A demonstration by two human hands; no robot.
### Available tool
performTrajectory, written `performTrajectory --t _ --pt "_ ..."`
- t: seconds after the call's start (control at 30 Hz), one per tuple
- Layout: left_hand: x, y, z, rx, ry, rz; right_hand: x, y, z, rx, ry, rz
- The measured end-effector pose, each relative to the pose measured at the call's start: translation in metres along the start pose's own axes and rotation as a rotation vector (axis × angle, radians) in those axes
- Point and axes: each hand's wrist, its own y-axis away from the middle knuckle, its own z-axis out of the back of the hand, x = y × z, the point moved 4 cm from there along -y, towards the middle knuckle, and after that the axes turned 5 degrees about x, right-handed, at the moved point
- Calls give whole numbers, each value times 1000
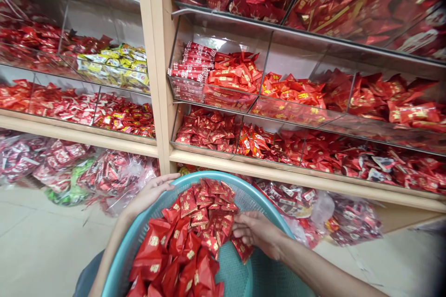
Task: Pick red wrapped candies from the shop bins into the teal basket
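A teal plastic basket (259, 276) sits close below me, holding a heap of red candy packets (188, 241) with gold characters. My left hand (151, 192) rests on the basket's far left rim with the fingers curled over its edge. Inside the basket my right hand (256, 232) lies against the right side of the heap, fingers bent and touching the packets; whether it grips any is unclear.
Wooden shelves (163, 148) with clear acrylic bins (223, 32) of red wrapped sweets fill the view ahead. One bin at left holds yellow packets (114, 62). Clear bags of sweets (114, 176) lie under the lowest shelf. The pale tiled floor (42, 241) shows at left.
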Motion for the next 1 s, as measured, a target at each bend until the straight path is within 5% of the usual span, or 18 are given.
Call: performTrajectory --t 0.7,1.0 --pt "2 -1 2 3 -25 1 3 -2 9 -103 -167 36" --pt "-1 -2 1 -8 -36 26 16 44 27 -141 5 353"
